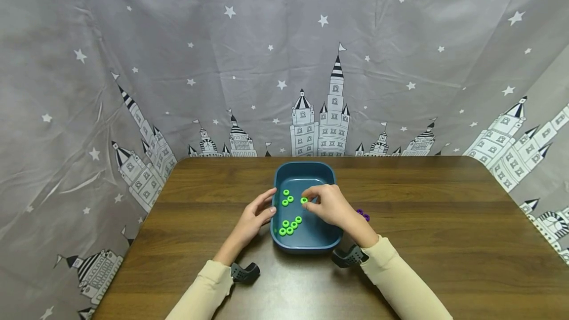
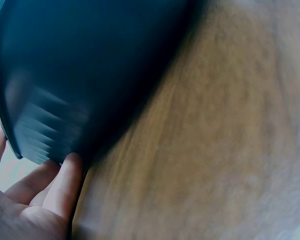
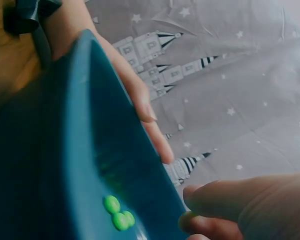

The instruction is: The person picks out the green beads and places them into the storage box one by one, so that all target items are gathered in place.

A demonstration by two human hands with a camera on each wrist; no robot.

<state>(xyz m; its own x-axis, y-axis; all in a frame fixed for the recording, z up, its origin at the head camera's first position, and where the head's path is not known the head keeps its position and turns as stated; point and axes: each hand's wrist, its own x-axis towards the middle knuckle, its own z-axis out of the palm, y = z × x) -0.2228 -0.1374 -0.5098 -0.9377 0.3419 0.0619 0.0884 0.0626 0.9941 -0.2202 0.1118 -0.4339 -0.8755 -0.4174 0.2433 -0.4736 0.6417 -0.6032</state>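
A dark blue rectangular tray (image 1: 304,248) stands on the table with several small green rings (image 1: 290,199) lying in it, some toward the back left, others (image 1: 290,226) toward the front left. My right hand (image 1: 329,204) is over the tray's middle, pinching one green ring (image 1: 304,200) between thumb and fingertips. In the right wrist view the fingers mostly cover that ring. My left hand (image 1: 255,219) rests its extended fingers against the tray's left side; in the left wrist view its fingers (image 2: 65,187) touch the outer wall.
Purple rings (image 1: 365,217) lie on the wooden table (image 1: 444,221) to the right of the tray, partly hidden behind my right forearm. A grey curtain (image 1: 249,63) printed with castles and stars hangs behind the table. Dark wrist straps (image 1: 245,273) sit below both hands.
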